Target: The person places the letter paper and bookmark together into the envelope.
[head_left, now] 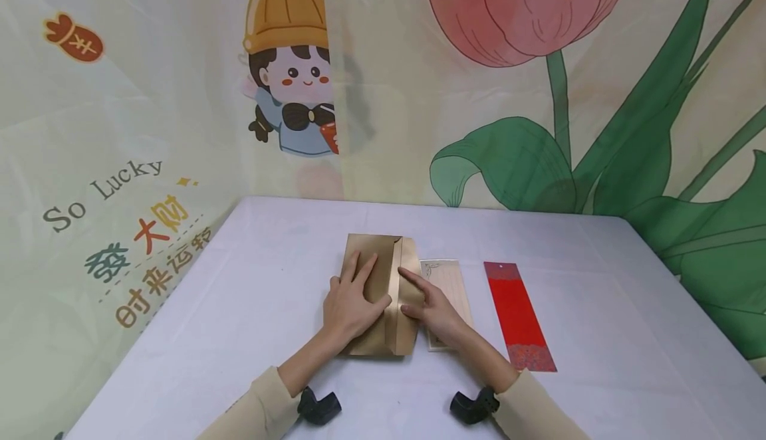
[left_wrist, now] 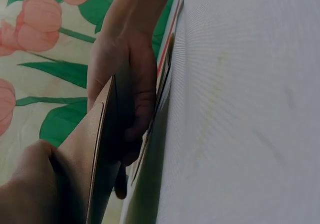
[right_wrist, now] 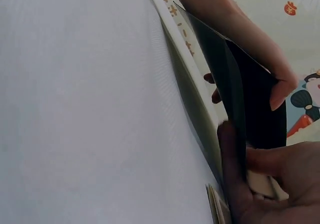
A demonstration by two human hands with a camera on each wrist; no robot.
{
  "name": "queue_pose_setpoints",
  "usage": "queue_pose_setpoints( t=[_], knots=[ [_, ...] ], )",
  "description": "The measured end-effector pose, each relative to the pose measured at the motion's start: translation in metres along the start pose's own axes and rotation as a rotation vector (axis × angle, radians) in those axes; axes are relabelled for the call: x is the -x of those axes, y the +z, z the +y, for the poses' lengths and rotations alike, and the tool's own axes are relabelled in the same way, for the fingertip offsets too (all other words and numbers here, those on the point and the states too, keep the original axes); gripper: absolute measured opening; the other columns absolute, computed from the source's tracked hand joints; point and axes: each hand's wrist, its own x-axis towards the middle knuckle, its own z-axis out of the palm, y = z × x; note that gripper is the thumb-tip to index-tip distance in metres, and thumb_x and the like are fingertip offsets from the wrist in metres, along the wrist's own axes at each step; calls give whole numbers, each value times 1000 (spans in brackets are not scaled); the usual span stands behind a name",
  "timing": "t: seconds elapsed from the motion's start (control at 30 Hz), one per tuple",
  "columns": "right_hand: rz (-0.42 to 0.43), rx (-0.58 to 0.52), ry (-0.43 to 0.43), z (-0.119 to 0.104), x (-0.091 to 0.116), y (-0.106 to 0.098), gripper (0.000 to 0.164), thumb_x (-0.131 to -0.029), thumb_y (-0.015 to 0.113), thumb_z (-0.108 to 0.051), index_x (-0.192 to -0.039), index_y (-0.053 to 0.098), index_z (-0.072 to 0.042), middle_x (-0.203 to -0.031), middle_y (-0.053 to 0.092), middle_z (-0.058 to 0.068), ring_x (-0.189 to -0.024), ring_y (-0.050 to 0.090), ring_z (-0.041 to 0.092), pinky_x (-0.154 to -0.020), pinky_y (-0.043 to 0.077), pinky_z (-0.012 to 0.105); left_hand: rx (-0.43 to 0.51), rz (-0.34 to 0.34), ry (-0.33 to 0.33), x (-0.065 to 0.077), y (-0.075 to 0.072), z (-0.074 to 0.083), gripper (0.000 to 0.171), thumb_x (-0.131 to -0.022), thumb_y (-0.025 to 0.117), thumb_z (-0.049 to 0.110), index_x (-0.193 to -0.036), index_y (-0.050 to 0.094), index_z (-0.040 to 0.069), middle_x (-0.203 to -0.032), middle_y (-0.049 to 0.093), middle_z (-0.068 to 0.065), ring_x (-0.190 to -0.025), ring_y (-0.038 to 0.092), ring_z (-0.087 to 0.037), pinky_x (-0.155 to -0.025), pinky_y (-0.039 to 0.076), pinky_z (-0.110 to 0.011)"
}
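A gold paper envelope (head_left: 372,341) with a lengthwise folded flap (head_left: 409,254) lies between my hands at the middle of the table. My left hand (head_left: 354,304) holds its left side, with two fingers spread over the top face and others curling past the left edge. On the right, my right hand (head_left: 441,317) pinches the flap side; in the right wrist view the panel (right_wrist: 235,93) passes between thumb and fingers (right_wrist: 234,169). The left wrist view shows the envelope (left_wrist: 82,154) tilted above the cloth. What is inside is hidden.
A pale wood-grained card (head_left: 447,280) sits partly beneath my right hand and the envelope. Farther right lies a red strip (head_left: 517,310) with patterned ends. White cloth covers the table (head_left: 251,280); printed hangings stand behind and to the left.
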Motion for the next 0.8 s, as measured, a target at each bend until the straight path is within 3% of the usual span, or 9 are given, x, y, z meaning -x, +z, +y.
queue_pose_setpoints(
  t=[0.07, 0.17, 0.27, 0.33, 0.4, 0.57, 0.8],
  knots=[
    [61, 150, -19, -1, 1, 1, 66, -76, 66, -3, -135, 42, -22, -139, 40, -1, -131, 26, 20, -104, 22, 45, 6, 10, -3, 0, 0, -1, 72, -67, 55, 51, -136, 37, 38, -147, 22, 5, -74, 42, -24, -50, 32, -28],
    [159, 374, -68, -5, 4, 3, 64, -73, 72, -10, -131, 47, -18, -126, 52, 6, -111, 48, 23, -90, 39, 40, -9, 9, -16, 0, 1, -2, 68, -68, 54, 52, -134, 40, 37, -146, 25, 5, -75, 44, -25, -50, 33, -30],
    [311, 591, -118, -10, 9, -2, 60, -73, 73, -16, -128, 50, -13, -116, 54, 12, -94, 51, 25, -78, 42, 39, -33, 2, -28, -1, 1, -5, 66, -69, 52, 52, -132, 43, 35, -146, 27, 3, -74, 44, -27, -50, 33, -30],
    [406, 684, -93, -11, 14, -9, 59, -75, 70, -22, -129, 49, -11, -116, 52, 15, -97, 49, 28, -82, 39, 43, -46, -8, -31, -2, 2, -5, 66, -69, 51, 53, -131, 45, 34, -145, 28, 2, -73, 43, -28, -50, 32, -30],
    [469, 754, -32, -7, 19, -17, 62, -76, 68, -29, -131, 45, -11, -125, 46, 19, -111, 41, 32, -92, 33, 50, -66, -20, -36, -3, 3, -6, 66, -69, 50, 54, -131, 46, 33, -145, 28, 2, -73, 43, -29, -50, 32, -29],
    [412, 843, 98, 13, 28, -31, 77, -76, 64, -42, -139, 32, -13, -140, 28, 24, -129, 21, 41, -102, 13, 58, -94, -42, -48, -3, 7, -11, 67, -67, 50, 56, -130, 47, 33, -145, 28, 1, -72, 41, -30, -48, 29, -29],
    [390, 941, 38, 30, 31, -30, 71, -77, 60, -49, -137, 39, -17, -141, 29, 22, -131, 21, 39, -103, 7, 57, -118, -53, -46, -2, 7, -12, 69, -67, 50, 56, -131, 47, 32, -145, 30, -2, -70, 40, -29, -47, 28, -28]
  ],
)
